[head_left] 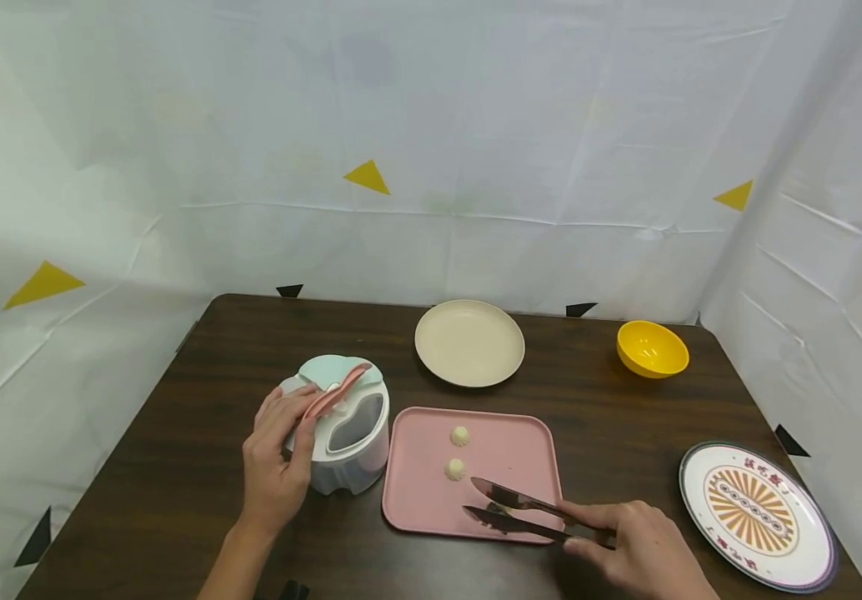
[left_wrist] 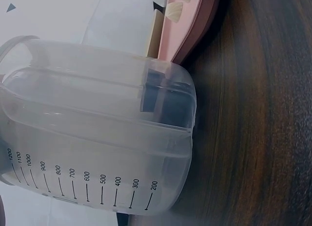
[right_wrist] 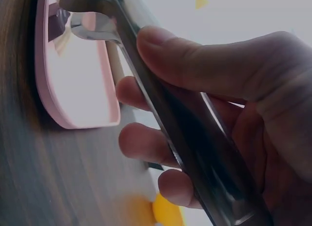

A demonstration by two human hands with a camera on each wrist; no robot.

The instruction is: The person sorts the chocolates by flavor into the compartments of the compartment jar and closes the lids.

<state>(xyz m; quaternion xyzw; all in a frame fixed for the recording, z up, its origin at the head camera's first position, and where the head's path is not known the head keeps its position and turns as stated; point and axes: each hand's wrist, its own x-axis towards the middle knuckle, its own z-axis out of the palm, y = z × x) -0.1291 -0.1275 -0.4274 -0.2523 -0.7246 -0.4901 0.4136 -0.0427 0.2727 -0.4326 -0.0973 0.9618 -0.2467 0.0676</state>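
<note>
My left hand (head_left: pixel 277 458) pinches a pink flip lid (head_left: pixel 337 392) that stands raised on a round divided storage container (head_left: pixel 352 471). Under that lid an opening shows in the white top, beside a pale green lid (head_left: pixel 326 367). Measuring marks run along the container's clear wall (left_wrist: pixel 97 153) in the left wrist view. My right hand (head_left: pixel 637 546) grips metal tongs (head_left: pixel 528 525), their tips apart over the front of a pink tray (head_left: pixel 419 512). Between the tips lies a small dark piece (head_left: pixel 497 507), partly hidden. Two cream swirled pieces (head_left: pixel 459 436) sit farther back on the tray.
Behind the tray is a beige plate (head_left: pixel 470 343). A yellow bowl (head_left: pixel 652 350) stands at the back right. Near the right edge of the dark wooden table (head_left: pixel 176 467) lies a patterned plate (head_left: pixel 757 517). White sheeting (head_left: pixel 476 125) encloses the back and sides.
</note>
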